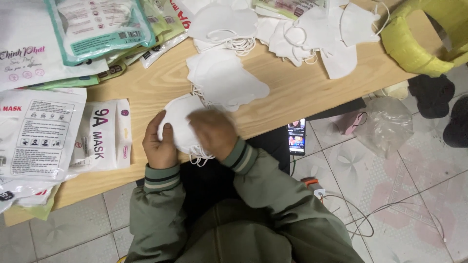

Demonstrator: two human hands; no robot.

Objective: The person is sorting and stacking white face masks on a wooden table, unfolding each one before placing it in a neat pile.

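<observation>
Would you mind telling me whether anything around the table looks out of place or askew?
A lit phone pokes out past the table edge. A pink mask lies on the floor by a crumpled clear bag. Both hands, left hand and right hand, hold a white mask stack.

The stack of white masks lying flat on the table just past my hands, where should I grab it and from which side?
Take the stack of white masks by its rounded near edge, coming in from your side. It lies flat with that edge free, just beyond your right hand; its ear loops look tucked underneath on the left, so pinching there risks snagging.
</observation>
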